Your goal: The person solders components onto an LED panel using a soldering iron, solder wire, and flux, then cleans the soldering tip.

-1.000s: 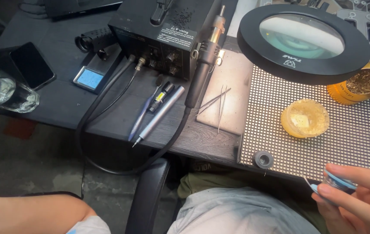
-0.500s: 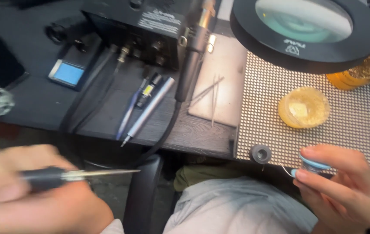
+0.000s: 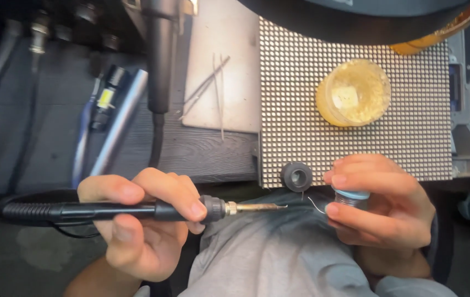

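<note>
holding soldering iron (image 3: 136,210) beside solder spool (image 3: 349,196), below panel edge (image 3: 356,179)

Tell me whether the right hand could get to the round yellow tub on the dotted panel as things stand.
Probably yes: the tub sits uncovered on the panel, just beyond the right hand, with nothing between. But that hand is holding a small solder spool, so its fingers aren't free.

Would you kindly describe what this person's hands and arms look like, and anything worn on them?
Both hands, left and right, are bare: no gloves, rings or watch show. Nails are short and unpainted. The forearms visible at the bottom edge carry no sleeves. Light grey trousers cover the lap beneath them.
</note>
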